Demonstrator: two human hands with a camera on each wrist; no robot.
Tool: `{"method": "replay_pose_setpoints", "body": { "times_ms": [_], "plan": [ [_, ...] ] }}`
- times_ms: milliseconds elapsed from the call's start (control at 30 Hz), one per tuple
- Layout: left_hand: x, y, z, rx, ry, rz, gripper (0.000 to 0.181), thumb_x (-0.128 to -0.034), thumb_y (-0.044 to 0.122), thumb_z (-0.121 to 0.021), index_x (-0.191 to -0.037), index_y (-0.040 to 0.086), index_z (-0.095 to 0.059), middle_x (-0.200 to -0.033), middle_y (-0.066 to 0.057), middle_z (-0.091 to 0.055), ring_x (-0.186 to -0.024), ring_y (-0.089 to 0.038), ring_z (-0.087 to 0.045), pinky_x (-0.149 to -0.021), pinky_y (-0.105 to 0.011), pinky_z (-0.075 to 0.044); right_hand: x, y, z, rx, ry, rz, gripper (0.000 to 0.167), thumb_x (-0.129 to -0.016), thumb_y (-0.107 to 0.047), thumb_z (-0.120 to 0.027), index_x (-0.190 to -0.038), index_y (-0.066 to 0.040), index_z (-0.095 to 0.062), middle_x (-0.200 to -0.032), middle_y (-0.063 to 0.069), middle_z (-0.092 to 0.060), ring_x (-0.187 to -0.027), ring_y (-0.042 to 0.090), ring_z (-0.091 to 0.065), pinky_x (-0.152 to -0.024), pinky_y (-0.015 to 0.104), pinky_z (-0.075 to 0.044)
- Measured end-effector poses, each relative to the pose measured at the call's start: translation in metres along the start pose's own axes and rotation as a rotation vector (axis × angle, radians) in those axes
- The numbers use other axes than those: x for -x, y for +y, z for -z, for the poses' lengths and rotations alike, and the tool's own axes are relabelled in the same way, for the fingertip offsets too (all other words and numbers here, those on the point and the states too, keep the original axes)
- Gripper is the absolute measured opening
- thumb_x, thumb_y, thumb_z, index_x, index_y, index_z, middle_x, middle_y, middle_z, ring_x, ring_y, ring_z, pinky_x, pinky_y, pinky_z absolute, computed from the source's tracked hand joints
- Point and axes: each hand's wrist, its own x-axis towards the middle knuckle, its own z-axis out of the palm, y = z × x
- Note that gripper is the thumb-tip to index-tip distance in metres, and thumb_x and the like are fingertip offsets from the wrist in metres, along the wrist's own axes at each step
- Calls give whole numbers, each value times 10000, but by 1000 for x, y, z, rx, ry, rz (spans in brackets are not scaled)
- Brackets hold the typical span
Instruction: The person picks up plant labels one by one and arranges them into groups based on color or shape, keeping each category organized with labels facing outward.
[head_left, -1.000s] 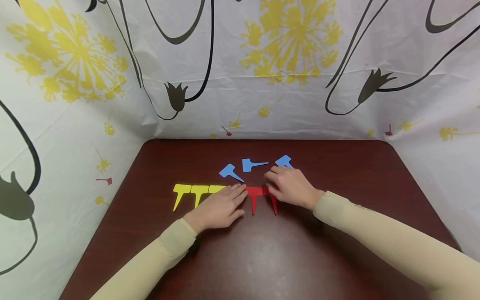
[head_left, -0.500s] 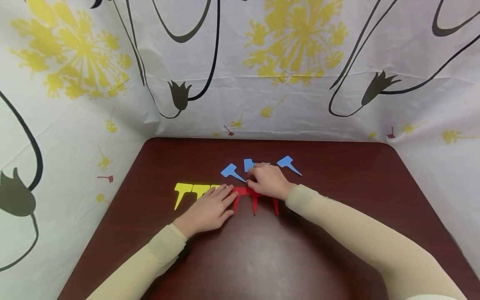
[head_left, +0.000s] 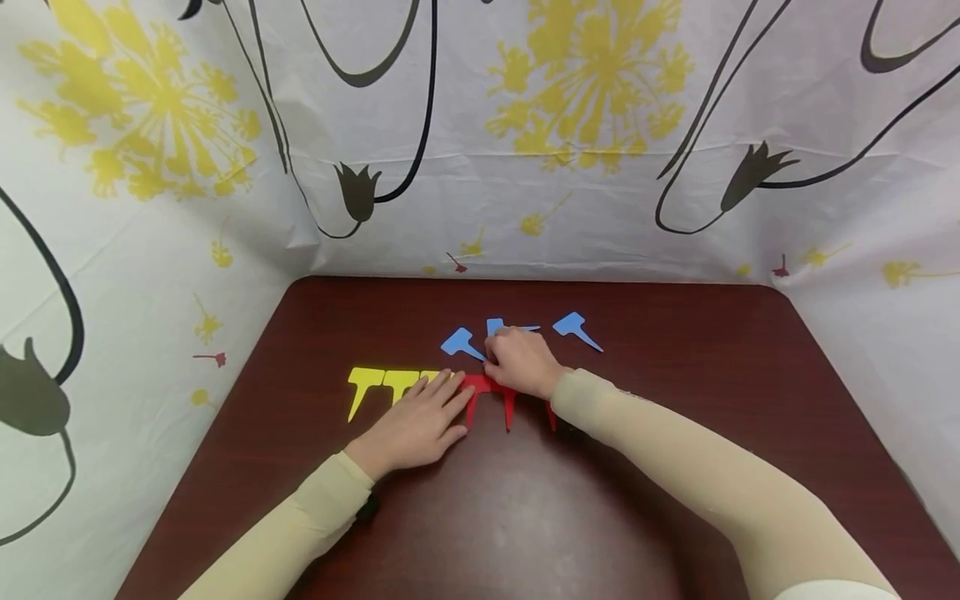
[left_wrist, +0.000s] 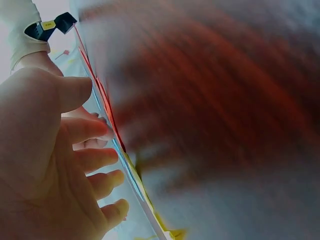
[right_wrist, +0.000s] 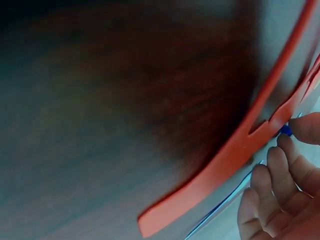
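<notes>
T-shaped plastic plant labels lie flat on the table. A yellow row (head_left: 365,380) joins a red row (head_left: 480,384), with crossbars side by side and stems toward me. My left hand (head_left: 408,427) rests with straight, slightly spread fingers over the third yellow label (head_left: 431,375) and the edge of the first red one. My right hand (head_left: 523,362), fingers curled, reaches over the red row; its thumb and index finger pinch the stem tip of the left blue label (head_left: 457,341). In the right wrist view a bit of blue (right_wrist: 286,130) shows between these fingertips.
The middle blue label (head_left: 495,326) lies behind the right hand, partly covered by it. Another blue label (head_left: 576,327) lies farther right. A patterned cloth (head_left: 465,208) surrounds the back and sides of the dark wooden table (head_left: 675,333).
My right hand has moved left from beside the right blue label to the left blue label's stem tip. The left hand has slid slightly left, uncovering more of the first red label.
</notes>
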Motion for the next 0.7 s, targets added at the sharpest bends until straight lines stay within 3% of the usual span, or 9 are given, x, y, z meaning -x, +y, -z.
{"method": "replay_pose_setpoints", "body": {
  "times_ms": [367,700],
  "plan": [
    [0,2,1,-6,28,-16,699,-1014,523,-489,-1585,147,-342,-1644,-115,-255,-1515,-316,-197,-1195,-519,-217,3,4,13,-26,149,26,96,-907,-228,-721,-828,-178,-704,-778,-46,-579,-682,114,-526,-583,296,-508],
    [-4,5,3,3,23,-1,741,-996,532,-519,-1593,143,-317,-1656,-93,-227,-1520,-293,-183,-1203,-503,-203,21,11,35,-178,176,-45,90,-913,-209,-735,-839,-171,-703,-754,-52,-555,-603,77,-502,-527,266,-455]
  ]
}}
